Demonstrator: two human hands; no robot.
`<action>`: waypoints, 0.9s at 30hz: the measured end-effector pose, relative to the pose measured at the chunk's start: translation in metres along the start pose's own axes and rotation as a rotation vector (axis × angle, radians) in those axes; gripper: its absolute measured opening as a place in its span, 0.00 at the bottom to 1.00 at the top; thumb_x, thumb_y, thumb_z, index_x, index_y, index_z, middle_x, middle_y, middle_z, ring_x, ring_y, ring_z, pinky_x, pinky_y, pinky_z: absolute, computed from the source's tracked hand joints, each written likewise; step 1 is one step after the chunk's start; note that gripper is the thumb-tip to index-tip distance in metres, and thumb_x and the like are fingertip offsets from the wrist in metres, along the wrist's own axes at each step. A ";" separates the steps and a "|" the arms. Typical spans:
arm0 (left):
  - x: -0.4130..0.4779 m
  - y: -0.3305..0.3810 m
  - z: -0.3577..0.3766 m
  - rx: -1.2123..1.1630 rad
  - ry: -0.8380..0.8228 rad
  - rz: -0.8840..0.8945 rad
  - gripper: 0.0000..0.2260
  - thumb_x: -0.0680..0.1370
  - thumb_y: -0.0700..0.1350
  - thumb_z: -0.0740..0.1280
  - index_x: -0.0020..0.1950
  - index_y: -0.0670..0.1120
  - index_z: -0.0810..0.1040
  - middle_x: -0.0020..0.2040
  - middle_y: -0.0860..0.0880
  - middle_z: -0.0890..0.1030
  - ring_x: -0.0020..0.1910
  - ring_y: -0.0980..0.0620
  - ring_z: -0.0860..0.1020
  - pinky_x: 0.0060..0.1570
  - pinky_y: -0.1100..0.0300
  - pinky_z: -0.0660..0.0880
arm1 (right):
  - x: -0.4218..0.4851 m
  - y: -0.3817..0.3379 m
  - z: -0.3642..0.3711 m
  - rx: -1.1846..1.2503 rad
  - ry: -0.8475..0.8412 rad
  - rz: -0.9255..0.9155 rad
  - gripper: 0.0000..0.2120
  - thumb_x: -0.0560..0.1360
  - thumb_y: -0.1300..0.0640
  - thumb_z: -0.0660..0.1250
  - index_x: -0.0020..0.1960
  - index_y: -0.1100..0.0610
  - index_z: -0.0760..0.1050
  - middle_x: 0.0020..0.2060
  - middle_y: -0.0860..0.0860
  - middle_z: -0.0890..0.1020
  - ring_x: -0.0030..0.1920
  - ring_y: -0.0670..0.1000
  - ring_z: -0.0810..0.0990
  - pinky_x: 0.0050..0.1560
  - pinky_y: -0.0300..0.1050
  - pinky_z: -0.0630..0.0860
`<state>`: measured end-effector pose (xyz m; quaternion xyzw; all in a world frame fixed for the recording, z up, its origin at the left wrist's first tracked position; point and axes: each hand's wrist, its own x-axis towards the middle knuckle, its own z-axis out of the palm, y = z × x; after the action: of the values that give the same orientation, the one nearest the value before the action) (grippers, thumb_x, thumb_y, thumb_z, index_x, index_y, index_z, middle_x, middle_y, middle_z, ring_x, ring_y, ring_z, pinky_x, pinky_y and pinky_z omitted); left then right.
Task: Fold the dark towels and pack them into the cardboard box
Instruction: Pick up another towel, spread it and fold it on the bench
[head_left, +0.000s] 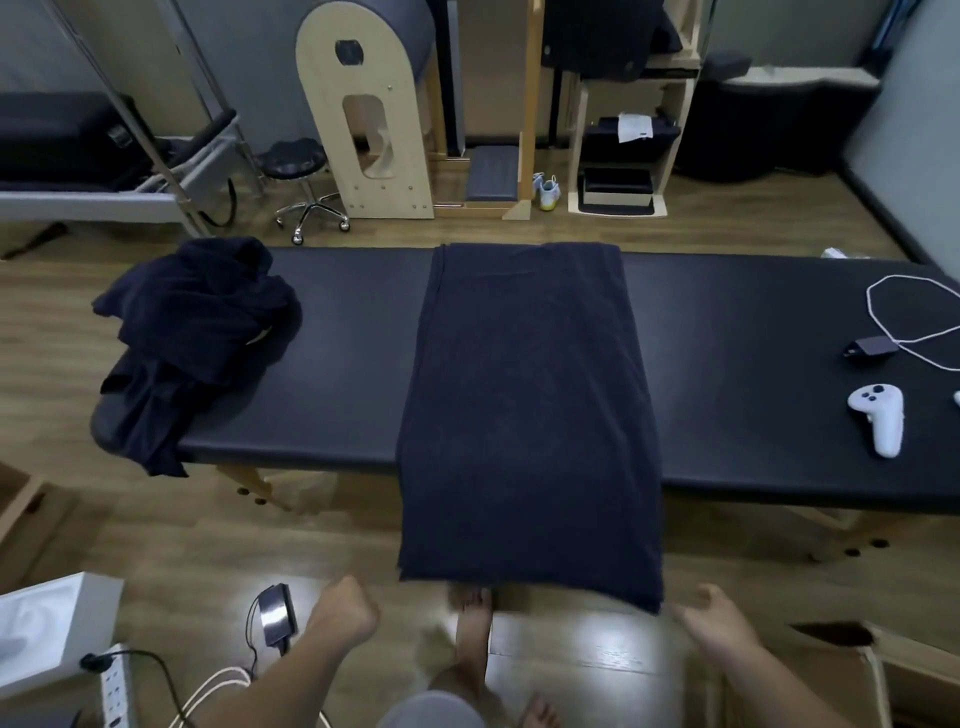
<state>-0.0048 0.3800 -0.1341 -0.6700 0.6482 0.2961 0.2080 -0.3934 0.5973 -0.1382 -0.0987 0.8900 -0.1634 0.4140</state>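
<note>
A long dark navy towel (527, 405) drapes across the black padded desk (337, 364) mid-frame; left hand (345, 613) fisted, empty (right hand (714, 621) loosely spread).

Wooden floor (545, 231), grey walls (779, 31), black padded table (332, 364).

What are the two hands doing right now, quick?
Left hand: curled into a loose fist, holding nothing, just left of the spread towel.
Right hand: open, empty, near the towel's lower right corner without gripping it.

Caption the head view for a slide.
Both hands, left and right, hover below a dark towel draped over the massage table.
</note>
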 end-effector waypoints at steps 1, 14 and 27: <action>0.003 0.003 -0.003 0.020 -0.008 0.012 0.10 0.77 0.41 0.61 0.56 0.41 0.78 0.56 0.42 0.82 0.57 0.42 0.80 0.52 0.56 0.76 | 0.002 -0.006 0.000 -0.028 -0.015 -0.023 0.32 0.71 0.55 0.75 0.71 0.62 0.68 0.62 0.60 0.78 0.57 0.60 0.79 0.56 0.47 0.74; 0.105 0.166 -0.178 -0.376 0.257 0.313 0.03 0.76 0.41 0.68 0.45 0.48 0.77 0.47 0.48 0.82 0.52 0.46 0.79 0.48 0.58 0.73 | 0.051 -0.241 -0.029 -0.040 -0.064 -0.378 0.12 0.74 0.52 0.72 0.57 0.48 0.76 0.49 0.46 0.80 0.53 0.50 0.79 0.54 0.43 0.72; 0.349 0.310 -0.246 -0.412 0.214 0.239 0.22 0.81 0.44 0.65 0.75 0.41 0.66 0.68 0.43 0.71 0.67 0.44 0.71 0.66 0.53 0.70 | 0.233 -0.451 -0.017 0.142 -0.051 -0.279 0.07 0.75 0.54 0.71 0.52 0.47 0.78 0.51 0.48 0.81 0.51 0.50 0.80 0.57 0.55 0.80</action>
<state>-0.2863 -0.0659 -0.1523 -0.6443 0.6672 0.3717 -0.0389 -0.5369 0.1105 -0.1248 -0.1960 0.8430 -0.2794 0.4158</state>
